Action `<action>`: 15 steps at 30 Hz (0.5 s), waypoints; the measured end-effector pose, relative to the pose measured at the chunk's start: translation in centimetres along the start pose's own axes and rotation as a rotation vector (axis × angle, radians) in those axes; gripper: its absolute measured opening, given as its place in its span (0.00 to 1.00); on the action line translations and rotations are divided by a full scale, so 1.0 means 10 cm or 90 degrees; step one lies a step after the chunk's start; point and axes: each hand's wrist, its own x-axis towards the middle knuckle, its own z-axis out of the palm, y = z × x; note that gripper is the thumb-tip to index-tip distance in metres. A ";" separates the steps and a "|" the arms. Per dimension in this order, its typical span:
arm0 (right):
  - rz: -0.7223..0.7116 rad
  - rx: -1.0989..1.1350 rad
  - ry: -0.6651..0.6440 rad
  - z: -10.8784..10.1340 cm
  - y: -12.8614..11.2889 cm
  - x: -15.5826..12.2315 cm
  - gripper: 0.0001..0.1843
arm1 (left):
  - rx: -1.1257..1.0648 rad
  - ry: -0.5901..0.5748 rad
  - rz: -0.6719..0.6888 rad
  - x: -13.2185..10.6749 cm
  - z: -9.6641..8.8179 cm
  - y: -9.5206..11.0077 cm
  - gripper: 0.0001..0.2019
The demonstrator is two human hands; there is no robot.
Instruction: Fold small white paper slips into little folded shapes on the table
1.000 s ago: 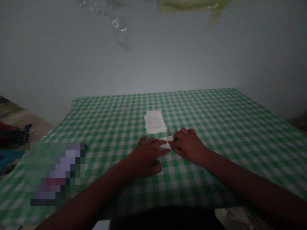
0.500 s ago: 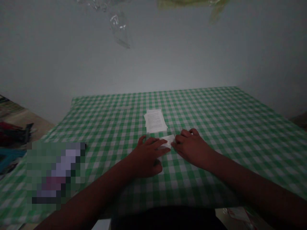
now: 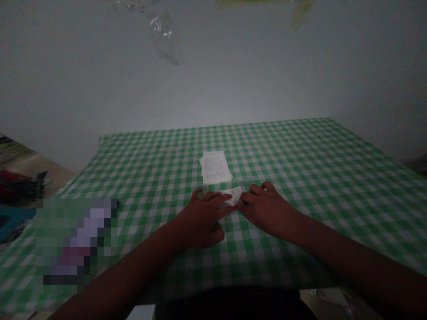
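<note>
A small folded piece of printed paper (image 3: 236, 195) lies on the checked tablecloth in front of me, partly covered by my fingers. My left hand (image 3: 205, 218) rests over its left part with the fingers stretched out and pressing it down, the thumb apart on the cloth. At the paper's right corner is my right hand (image 3: 262, 206), its fingers curled and pinched together against the edge. Just beyond the hands sits a short stack of printed sheets (image 3: 216, 168), slightly fanned.
The green-and-white checked tablecloth (image 3: 300, 160) covers the table up to the wall (image 3: 233, 75). A pixelated dark-edged object (image 3: 85, 238) lies at the left. Clear plastic (image 3: 163, 38) hangs on the wall. Red and blue items (image 3: 16, 213) are off the table's left side.
My right fingers have shifted slightly at the paper's right corner, which now shows a slanted folded edge with print. My left hand stays nearly in place.
</note>
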 end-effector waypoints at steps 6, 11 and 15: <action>0.040 0.014 -0.001 0.00 0.03 0.01 0.11 | -0.004 -0.010 -0.001 0.00 -0.04 0.01 0.32; 0.132 0.026 0.008 0.02 0.05 0.03 0.11 | -0.015 -0.025 -0.004 0.01 -0.06 -0.01 0.32; 0.181 0.027 0.009 0.03 0.08 0.07 0.11 | -0.032 -0.031 0.006 0.00 -0.06 -0.06 0.32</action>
